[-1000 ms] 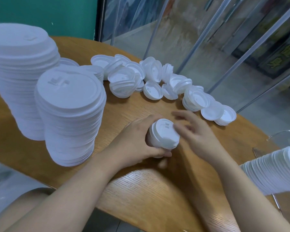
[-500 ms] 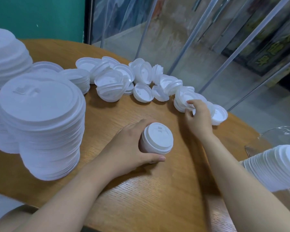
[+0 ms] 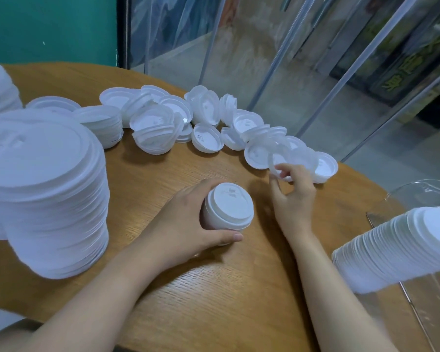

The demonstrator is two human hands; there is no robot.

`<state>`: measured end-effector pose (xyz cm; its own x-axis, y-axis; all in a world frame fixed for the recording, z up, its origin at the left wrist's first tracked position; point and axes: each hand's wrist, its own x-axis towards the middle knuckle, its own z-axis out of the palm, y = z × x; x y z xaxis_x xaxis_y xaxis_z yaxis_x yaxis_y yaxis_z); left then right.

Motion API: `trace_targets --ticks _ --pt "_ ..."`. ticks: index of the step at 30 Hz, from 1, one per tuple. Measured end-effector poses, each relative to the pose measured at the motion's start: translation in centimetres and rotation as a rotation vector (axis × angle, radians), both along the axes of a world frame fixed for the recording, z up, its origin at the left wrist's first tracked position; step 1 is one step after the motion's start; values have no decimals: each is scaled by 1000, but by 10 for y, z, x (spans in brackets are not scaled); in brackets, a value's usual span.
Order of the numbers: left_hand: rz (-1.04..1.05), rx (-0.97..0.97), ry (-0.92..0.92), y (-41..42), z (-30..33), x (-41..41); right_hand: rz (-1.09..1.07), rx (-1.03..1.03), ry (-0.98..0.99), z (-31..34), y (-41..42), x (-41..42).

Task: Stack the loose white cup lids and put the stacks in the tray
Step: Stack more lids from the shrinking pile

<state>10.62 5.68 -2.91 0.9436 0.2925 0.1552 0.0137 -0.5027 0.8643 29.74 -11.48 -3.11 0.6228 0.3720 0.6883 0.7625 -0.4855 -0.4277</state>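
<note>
No lettering could be read with any certainty. The top lid of the small stack [image 3: 228, 207] carried a raised embossed mark, too faint to make out. The upturned loose lid [image 3: 205, 138] showed a small embossed mark inside, likewise unreadable. The tall lid stack [image 3: 36, 158] bore a blurred raised mark on its top. Yellow characters stood on a dark sign [image 3: 401, 80] behind the clear plastic curtain [image 3: 290, 59], too distorted to read.
</note>
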Motion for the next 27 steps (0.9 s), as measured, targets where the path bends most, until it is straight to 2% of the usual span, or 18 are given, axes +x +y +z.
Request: trace_targets --ticks 5,7,10,13,22,27 --pt "-5 -21 -18 0 -4 -1 111 -21 59 -4 -3 -12" --pt "-1 -35 -18 1 -4 0 119 -5 139 -3 -3 -12" --pt "2 -36 -15 -1 -3 -1 126 123 312 -1 -1 -15" --pt "15 -39 -8 -1 -4 -2 159 220 393 0 -2 -16" --pt "10 -31 -9 -4 1 -4 48 -2 543 -3 -7 -5" --pt "13 -21 -7 -3 -1 -4 47 -136 518 -7 -8 -5"
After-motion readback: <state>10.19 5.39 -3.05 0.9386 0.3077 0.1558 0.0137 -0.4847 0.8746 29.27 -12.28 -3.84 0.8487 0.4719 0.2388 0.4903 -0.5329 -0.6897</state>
